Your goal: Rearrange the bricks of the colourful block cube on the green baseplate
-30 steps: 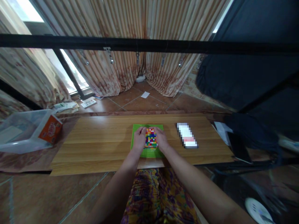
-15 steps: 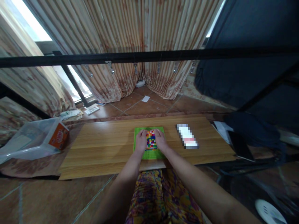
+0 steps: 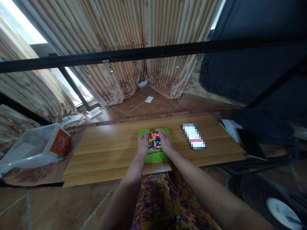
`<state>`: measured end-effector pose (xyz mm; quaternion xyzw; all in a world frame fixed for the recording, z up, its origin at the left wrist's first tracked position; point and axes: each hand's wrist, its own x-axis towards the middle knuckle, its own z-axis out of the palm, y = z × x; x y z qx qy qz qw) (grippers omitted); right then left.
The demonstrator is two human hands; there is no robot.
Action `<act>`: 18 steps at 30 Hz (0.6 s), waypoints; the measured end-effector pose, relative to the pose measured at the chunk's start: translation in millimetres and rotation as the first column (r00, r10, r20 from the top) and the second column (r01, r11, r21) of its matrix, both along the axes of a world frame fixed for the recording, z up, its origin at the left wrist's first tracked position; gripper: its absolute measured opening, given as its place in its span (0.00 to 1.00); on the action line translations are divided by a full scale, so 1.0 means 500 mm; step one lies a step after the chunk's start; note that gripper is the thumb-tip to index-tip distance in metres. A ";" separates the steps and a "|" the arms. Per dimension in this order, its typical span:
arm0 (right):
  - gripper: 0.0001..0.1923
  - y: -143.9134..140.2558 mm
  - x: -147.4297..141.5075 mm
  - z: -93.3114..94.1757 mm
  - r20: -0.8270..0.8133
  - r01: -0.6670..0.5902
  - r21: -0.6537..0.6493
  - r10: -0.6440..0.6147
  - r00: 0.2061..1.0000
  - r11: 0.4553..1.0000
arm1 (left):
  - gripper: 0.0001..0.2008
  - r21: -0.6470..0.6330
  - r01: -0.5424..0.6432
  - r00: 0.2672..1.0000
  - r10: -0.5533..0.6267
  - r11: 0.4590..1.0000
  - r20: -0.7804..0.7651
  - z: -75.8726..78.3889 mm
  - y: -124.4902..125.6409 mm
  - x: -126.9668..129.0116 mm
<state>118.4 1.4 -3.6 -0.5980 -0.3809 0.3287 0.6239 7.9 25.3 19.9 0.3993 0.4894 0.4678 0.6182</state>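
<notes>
A block of small multicoloured building bricks [image 3: 154,142] sits on a green studded baseplate [image 3: 157,158]. My left hand [image 3: 143,142] is closed against the block's left side. Along its right side my right hand [image 3: 165,140] is curled in the same way, and the fingertips of both reach round toward the far edge. Parts of the fingers are hidden, as are the block's side faces. Whether the block is pressed onto the studs or lies loose there, I cannot tell.
The baseplate lies on a long wooden table [image 3: 107,147]. To its right is a phone with a blurred screen [image 3: 194,136]. A clear plastic bin [image 3: 35,150] stands beyond the table's left end. A black metal bar [image 3: 124,55] crosses in front of the curtains.
Both hands stay at the block's sides, a little farther apart at the top, and more of its coloured face shows. The head view has shifted slightly.
</notes>
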 end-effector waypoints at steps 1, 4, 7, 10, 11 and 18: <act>0.16 0.000 0.000 -0.001 -0.006 -0.001 0.002 0.001 1.000 1.000 | 0.15 -0.001 -0.002 1.000 0.002 1.000 -0.001 -0.001 0.000 -0.001; 0.16 -0.002 0.000 -0.003 -0.018 -0.022 0.002 0.022 1.000 1.000 | 0.14 -0.003 -0.012 1.000 0.012 1.000 -0.006 -0.003 0.001 0.000; 0.17 -0.003 0.000 -0.003 -0.020 -0.031 -0.003 0.031 0.999 1.000 | 0.13 0.000 -0.016 1.000 0.016 1.000 -0.016 -0.003 0.002 0.003; 0.17 -0.003 -0.001 -0.003 -0.020 -0.017 0.001 0.017 1.000 1.000 | 0.13 0.008 -0.022 1.000 0.022 1.000 -0.021 0.001 0.002 0.005; 0.17 -0.003 -0.001 -0.003 -0.020 -0.013 0.000 0.013 1.000 1.000 | 0.12 0.007 -0.022 1.000 0.022 1.000 -0.017 0.002 0.002 0.005; 0.18 0.002 -0.003 -0.004 -0.037 0.000 0.005 0.000 0.999 1.000 | 0.13 0.001 -0.020 1.000 0.020 1.000 0.000 0.004 0.005 0.007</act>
